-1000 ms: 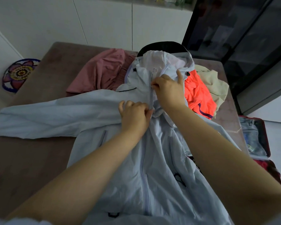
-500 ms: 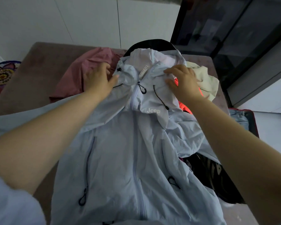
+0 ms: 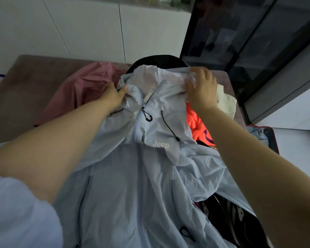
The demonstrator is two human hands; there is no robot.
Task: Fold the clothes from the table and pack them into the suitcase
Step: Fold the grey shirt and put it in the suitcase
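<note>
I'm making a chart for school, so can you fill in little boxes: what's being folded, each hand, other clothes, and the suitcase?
being folded: light blue jacket, zipped, front up on the table
left hand: grips the hood's left edge
right hand: grips the hood's right side
other clothes: pink garment, orange garment, cream garment, all beyond the jacket
suitcase: open, right of the table

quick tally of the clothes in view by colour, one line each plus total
light blue jacket: 1
pink garment: 1
orange garment: 1
cream garment: 1
black patterned garment: 1
pale denim: 1
total: 6
</note>
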